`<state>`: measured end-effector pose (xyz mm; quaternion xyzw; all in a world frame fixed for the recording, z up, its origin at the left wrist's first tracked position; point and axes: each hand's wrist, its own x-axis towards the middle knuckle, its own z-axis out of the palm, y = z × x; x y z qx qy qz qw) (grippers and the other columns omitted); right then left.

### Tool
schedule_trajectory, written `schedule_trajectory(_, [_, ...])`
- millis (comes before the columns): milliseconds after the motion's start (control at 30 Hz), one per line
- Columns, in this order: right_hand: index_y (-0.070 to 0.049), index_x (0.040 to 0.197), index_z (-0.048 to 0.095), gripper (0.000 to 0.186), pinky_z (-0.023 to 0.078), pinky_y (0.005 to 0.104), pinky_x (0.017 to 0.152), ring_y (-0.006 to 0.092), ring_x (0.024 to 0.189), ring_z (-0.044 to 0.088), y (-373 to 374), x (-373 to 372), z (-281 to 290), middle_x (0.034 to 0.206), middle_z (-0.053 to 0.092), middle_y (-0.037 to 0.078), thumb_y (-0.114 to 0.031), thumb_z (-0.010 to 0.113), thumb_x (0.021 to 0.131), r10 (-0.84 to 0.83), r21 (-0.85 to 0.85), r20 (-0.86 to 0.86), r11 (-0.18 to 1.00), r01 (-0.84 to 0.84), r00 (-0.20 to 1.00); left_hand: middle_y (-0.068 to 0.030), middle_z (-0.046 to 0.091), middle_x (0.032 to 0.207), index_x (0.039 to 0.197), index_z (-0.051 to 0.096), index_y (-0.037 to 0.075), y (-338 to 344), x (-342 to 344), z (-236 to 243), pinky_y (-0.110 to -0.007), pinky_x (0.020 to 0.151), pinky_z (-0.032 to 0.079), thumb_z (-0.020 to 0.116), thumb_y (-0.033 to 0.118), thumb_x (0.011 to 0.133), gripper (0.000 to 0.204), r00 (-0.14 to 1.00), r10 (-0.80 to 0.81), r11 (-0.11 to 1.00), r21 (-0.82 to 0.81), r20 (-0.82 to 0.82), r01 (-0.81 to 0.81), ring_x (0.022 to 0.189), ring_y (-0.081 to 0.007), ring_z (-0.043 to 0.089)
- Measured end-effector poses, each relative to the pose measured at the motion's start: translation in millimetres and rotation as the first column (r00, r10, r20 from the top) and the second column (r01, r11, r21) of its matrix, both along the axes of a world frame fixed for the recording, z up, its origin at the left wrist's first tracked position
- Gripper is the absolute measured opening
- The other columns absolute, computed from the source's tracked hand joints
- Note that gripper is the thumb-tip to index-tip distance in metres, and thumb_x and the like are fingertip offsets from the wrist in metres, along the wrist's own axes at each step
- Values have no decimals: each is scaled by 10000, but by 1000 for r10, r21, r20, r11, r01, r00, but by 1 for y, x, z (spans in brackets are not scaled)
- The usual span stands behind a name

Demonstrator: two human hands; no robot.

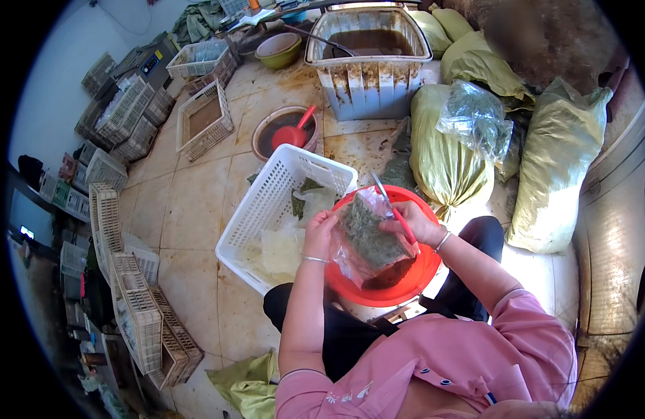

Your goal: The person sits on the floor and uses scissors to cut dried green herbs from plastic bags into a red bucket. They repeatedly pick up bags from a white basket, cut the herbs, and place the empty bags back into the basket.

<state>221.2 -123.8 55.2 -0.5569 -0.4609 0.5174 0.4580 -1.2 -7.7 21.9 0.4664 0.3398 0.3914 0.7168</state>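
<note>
Tiled floor (190, 209), crates at frame left. Centre: left hand (319, 234) gripping clear bag of greens (370, 237) over orange basin (420, 269); right hand (414, 222) closed on red-handled tool (396, 213). Filling step, judged; next calls for holding bag mouth steady.

A small food-processing workroom is showing here: stacks of white plastic crates (130, 307) are lining the tiled floor (190, 202), and bulging yellow-green sacks (445, 150) are leaning against the wall. A large tub of brown liquid (368, 59) is standing at the back, with a basin and red ladle (294, 133) sitting before it.
</note>
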Motion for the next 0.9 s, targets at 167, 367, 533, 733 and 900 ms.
schedule_trajectory(167, [21, 850, 602, 240, 479, 267, 617, 57, 701, 549, 11, -7, 12, 731, 622, 65, -160, 721, 746, -363, 230, 158, 918, 323, 918, -73, 597, 977, 1071, 558, -4, -5, 11, 1, -277, 826, 465, 684, 136, 803, 328, 782, 497, 795, 558, -376, -237, 935, -159, 567])
schedule_trajectory(367, [-31, 864, 590, 250, 492, 367, 559, 334, 646, 626, 19, -65, 32, 715, 613, 162, -204, 703, 723, -488, 422, 581, 865, 272, 651, -80, 500, 1239, 1320, 384, 3, -44, 23, 28, -329, 935, 439, 747, 312, 774, 724, 923, -207, 972, -42, 325, 233, 1153, -180, 479])
schedule_trajectory(533, [-41, 885, 594, 233, 483, 328, 607, 202, 672, 614, 19, -76, 32, 715, 615, 77, -215, 695, 768, -293, 326, 329, 927, 183, 898, -101, 592, 1119, 1213, 507, -25, -22, 14, 1, -360, 850, 497, 733, 218, 775, 549, 945, -35, 995, -77, 326, 63, 1006, -209, 588])
schedule_trajectory(733, [-10, 935, 584, 302, 443, 244, 636, 66, 711, 519, -24, -13, 37, 733, 561, -9, -287, 667, 846, -70, 7, 204, 998, 70, 976, -112, 610, 1109, 1186, 529, -26, -11, -8, 6, -378, 864, 492, 678, 67, 770, 451, 945, 153, 973, -212, 289, -92, 956, -231, 611])
schedule_trajectory(900, [23, 964, 571, 564, 493, 284, 703, 128, 763, 602, -84, 3, -23, 794, 607, 56, -525, 615, 840, 185, -301, 107, 942, -145, 977, -115, 588, 1130, 1208, 509, -36, 0, -15, 3, -388, 875, 475, 718, 138, 769, 516, 892, 196, 953, -293, 407, -76, 972, -238, 588])
